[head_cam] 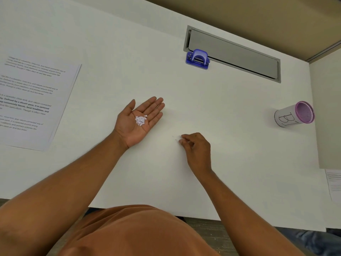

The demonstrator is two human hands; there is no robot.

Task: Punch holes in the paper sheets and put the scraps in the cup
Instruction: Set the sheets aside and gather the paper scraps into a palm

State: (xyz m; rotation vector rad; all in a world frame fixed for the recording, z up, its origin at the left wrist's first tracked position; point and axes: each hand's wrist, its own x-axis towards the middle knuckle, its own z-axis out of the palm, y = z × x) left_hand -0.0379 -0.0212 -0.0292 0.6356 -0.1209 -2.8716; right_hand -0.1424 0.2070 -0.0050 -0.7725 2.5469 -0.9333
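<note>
My left hand [138, 121] lies palm up on the white table, cupped flat, with a small heap of white paper scraps [140, 120] in the palm. My right hand [195, 146] rests to its right, fingertips pinched together on the table at a few tiny loose scraps [176, 139]. The blue hole punch [197, 59] stands at the back of the table. A cup [293, 114] with a purple rim and a handwritten label stands at the far right. Printed paper sheets [31, 102] lie at the left.
A grey cable-tray lid [234, 52] is set into the table behind the punch. A partition wall [328, 117] stands just right of the cup. Another printed sheet [335, 183] pokes in at the right edge. The table's front edge runs close to my torso.
</note>
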